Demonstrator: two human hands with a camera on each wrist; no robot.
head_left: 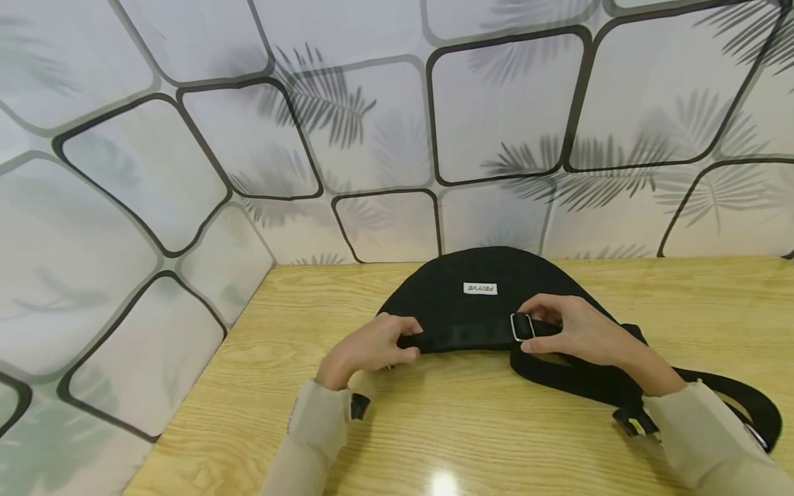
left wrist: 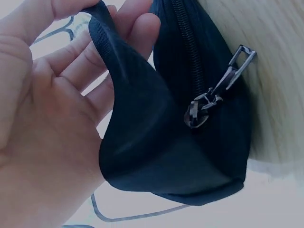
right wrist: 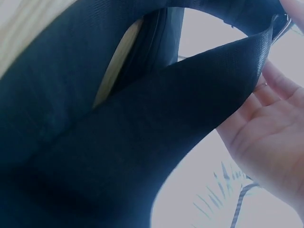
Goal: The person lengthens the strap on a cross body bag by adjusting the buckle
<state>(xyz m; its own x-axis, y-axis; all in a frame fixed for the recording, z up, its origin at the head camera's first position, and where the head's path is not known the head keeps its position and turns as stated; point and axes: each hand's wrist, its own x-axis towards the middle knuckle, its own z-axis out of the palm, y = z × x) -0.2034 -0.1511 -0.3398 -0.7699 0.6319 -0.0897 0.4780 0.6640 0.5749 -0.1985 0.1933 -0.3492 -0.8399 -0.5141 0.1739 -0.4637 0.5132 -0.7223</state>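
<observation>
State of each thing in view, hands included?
Bag: lying on table
Strap: looped, slack
Slider: strap threaded through
Zip: looks closed where visible
Left clip: unfastened
Right clip: unfastened
Left hand: pinches bag's end
Right hand: grips strap at slider

One left hand [head_left: 375, 344] and one right hand [head_left: 573, 331] grip one black bag [head_left: 428, 306], one white label [head_left: 480, 288] between them. One metal slider [head_left: 514, 328] sits in the right pinch; two black clips [head_left: 359, 406] lie nearer the person than the grips.

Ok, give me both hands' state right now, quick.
Left hand: closed, gripping fabric near one end of the black bag.
Right hand: closed, pinching the black strap at its metal buckle.
</observation>
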